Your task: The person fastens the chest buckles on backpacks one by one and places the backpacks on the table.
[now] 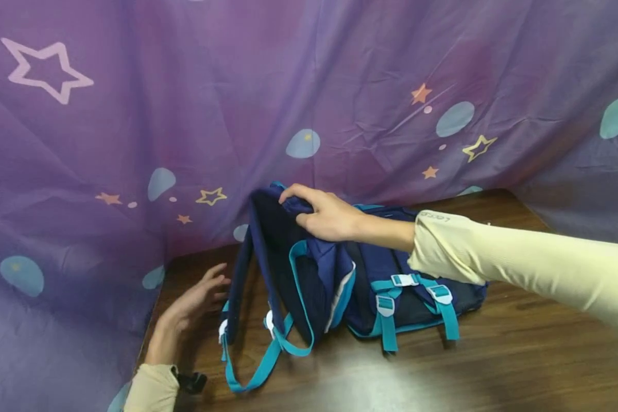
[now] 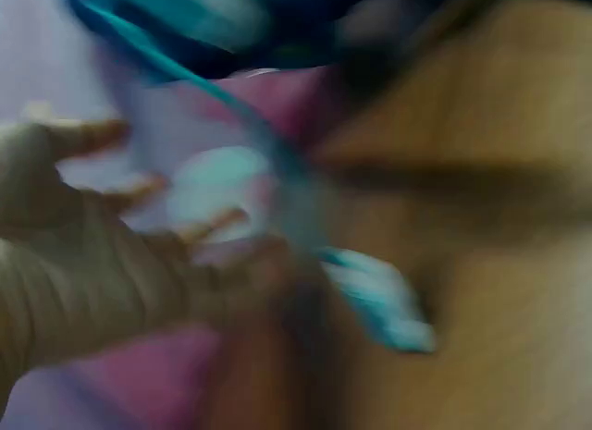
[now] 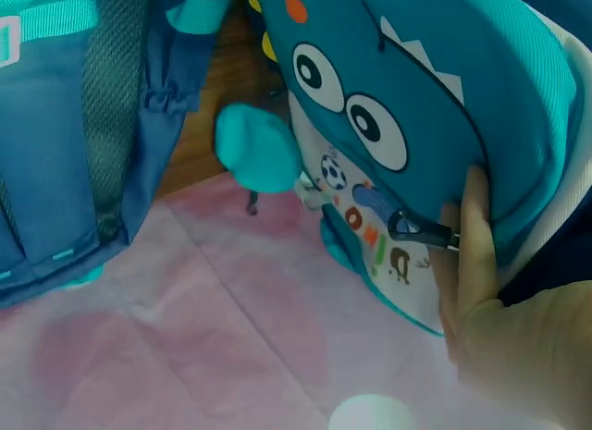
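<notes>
A small navy and teal backpack [image 1: 278, 252] stands on edge, its back panel and shoulder straps toward the left. My right hand [image 1: 332, 216] grips it near the top. In the right wrist view, the fingers [image 3: 476, 236] lie along its front, which carries a cartoon face with big eyes and white teeth, beside a black zipper pull [image 3: 424, 230]. My left hand [image 1: 198, 300] is spread just left of the hanging straps, holding nothing. The left wrist view is blurred, showing that hand [image 2: 102, 254] palm-on near a teal strap [image 2: 199, 83].
A second navy backpack [image 1: 365, 269] with teal straps and white buckles lies on the brown wooden table [image 1: 499, 355], right of the first. Behind the table hangs a purple cloth [image 1: 226, 103] with stars and balloons. A black band [image 1: 191, 382] is at my left wrist.
</notes>
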Demonstrator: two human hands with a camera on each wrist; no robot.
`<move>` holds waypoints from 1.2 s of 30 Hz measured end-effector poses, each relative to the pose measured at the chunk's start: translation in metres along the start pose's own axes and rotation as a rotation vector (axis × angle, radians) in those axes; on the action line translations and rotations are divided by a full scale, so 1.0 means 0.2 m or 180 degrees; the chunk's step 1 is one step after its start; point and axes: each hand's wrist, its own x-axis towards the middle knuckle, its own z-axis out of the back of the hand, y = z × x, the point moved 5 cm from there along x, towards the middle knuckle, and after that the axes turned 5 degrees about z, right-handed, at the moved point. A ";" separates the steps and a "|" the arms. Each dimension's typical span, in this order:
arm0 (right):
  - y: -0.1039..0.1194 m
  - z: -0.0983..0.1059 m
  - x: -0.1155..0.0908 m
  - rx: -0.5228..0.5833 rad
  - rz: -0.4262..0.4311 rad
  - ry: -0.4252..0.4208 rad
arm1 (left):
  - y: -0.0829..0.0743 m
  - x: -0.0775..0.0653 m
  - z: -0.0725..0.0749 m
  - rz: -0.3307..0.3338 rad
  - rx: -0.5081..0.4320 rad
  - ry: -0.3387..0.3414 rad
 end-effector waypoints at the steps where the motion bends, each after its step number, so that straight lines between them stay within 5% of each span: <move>1: 0.00 0.00 -0.01 0.0061 0.0006 -0.0016 | 0.04 0.04 -0.05 -0.0077 -0.0234 0.0156; 4: -0.01 0.00 -0.02 0.0296 -0.0006 -0.0067 | 0.05 0.12 -0.21 -0.0596 -0.0994 0.0374; 7: -0.02 0.00 -0.02 0.0577 -0.0040 -0.0179 | -0.04 0.15 -0.31 -0.1255 -0.1530 0.0245; 10: -0.03 0.00 -0.03 0.0792 -0.0047 -0.0327 | -0.09 0.16 -0.35 -0.1661 -0.1688 -0.0042; 13: -0.03 0.00 -0.04 0.0995 -0.0058 -0.0443 | -0.10 0.15 -0.35 -0.1822 -0.1562 -0.0400; 19: -0.12 0.01 -0.08 0.1158 -0.0218 -0.0627 | -0.17 0.08 -0.28 -0.1678 -0.1008 -0.1206; 24: -0.25 -0.03 -0.15 0.1256 -0.0408 -0.0800 | -0.23 0.01 -0.22 -0.1408 -0.0338 -0.1627; 30: -0.44 -0.16 -0.25 0.1460 -0.0518 -0.0995 | -0.26 -0.05 -0.21 -0.1079 0.0439 -0.1744; 36: -0.61 -0.40 -0.32 0.1739 -0.0816 -0.0980 | -0.25 -0.07 -0.20 -0.0946 0.1002 -0.1684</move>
